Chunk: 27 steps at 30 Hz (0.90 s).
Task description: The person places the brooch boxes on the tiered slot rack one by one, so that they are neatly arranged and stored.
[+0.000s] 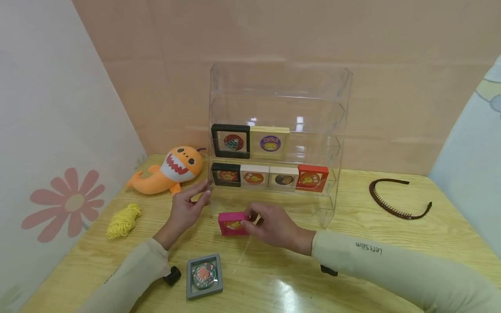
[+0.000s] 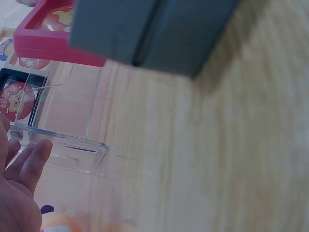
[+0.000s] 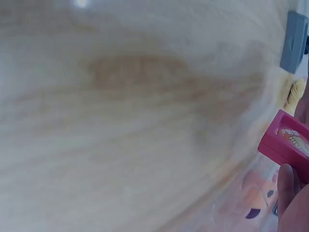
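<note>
My right hand (image 1: 272, 224) pinches a pink display frame (image 1: 231, 226) between thumb and fingers, in front of the bottom of a clear acrylic rack (image 1: 274, 89). A round badge with a yellow figure shows inside the frame. My left hand (image 1: 188, 208) touches the rack's left side, its fingers (image 2: 36, 164) fairly straight in the left wrist view. The lower filled tier holds a black frame (image 1: 226, 175), two pale ones and a red frame (image 1: 312, 178). Above them stand another black frame (image 1: 231, 141) and a cream frame (image 1: 270, 143). A grey frame (image 1: 189, 280) lies on the table nearer me.
An orange plush shark (image 1: 156, 182) leans by the rack's left side, with a bundle of yellow yarn (image 1: 124, 221) in front. A brown toothed headband (image 1: 377, 198) lies at the right. Walls (image 1: 164, 87) border the wooden table (image 1: 364, 243) behind and on both sides.
</note>
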Available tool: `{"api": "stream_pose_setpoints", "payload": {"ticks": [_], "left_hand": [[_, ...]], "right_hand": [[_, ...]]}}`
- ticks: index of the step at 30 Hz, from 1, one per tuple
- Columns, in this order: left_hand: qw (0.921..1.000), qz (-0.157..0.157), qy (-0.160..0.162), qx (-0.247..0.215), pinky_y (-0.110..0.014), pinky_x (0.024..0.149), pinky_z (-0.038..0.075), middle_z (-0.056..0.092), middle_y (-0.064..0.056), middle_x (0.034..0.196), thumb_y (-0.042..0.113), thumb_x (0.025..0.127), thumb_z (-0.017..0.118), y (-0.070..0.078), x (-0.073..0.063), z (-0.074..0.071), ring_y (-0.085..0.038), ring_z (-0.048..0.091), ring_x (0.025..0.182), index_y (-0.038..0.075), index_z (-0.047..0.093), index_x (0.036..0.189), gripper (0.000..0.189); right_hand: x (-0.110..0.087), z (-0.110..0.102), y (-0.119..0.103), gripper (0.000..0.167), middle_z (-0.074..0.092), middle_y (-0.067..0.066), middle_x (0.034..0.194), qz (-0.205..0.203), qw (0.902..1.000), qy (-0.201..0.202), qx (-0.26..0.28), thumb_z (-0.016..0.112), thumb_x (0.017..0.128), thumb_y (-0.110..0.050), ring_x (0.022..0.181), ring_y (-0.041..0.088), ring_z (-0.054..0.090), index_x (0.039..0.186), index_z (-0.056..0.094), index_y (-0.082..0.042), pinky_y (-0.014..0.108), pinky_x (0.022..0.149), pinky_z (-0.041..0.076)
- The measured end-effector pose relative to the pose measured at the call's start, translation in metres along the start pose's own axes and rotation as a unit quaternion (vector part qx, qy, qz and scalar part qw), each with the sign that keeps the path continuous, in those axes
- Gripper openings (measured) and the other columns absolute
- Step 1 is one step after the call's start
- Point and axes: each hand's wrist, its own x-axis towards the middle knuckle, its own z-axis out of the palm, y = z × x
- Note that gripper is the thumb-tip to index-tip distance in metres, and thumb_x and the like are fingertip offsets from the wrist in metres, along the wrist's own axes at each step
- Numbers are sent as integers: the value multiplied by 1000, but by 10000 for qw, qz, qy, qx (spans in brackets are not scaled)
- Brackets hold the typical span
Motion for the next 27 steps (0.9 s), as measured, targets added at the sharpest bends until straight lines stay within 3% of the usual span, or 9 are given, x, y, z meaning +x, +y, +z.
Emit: {"api": "stream_pose_setpoints", "payload": {"ticks": [7, 13, 27], "left_hand": [[10000, -78, 42, 17, -29, 65, 57, 59, -29, 115, -14, 87, 58, -1, -1, -1, -41, 60, 97, -15, 55, 120, 33], [10000, -18, 57, 2, -30, 64, 57, 59, -30, 114, -15, 87, 58, -2, -1, 0, -43, 60, 96, -16, 55, 120, 33], [10000, -87, 22, -25, -29, 64, 57, 60, -30, 113, -15, 87, 57, 0, 0, 0, -43, 60, 96, -15, 55, 121, 34]], "right_hand": [[10, -15, 1, 9, 65, -5, 84, 12, 9995, 130, -285, 70, 87, -12, 72, 2, 59, 90, 62, -11, 18, 57, 54], [19, -24, 3, 9, 65, -3, 83, -210, 9972, 548, -459, 71, 86, -9, 72, 4, 60, 89, 62, -9, 14, 57, 52], [26, -17, 13, 13, 64, -4, 81, 135, 9932, 705, -921, 72, 85, -7, 73, 5, 60, 85, 59, -10, 13, 59, 51]]}}
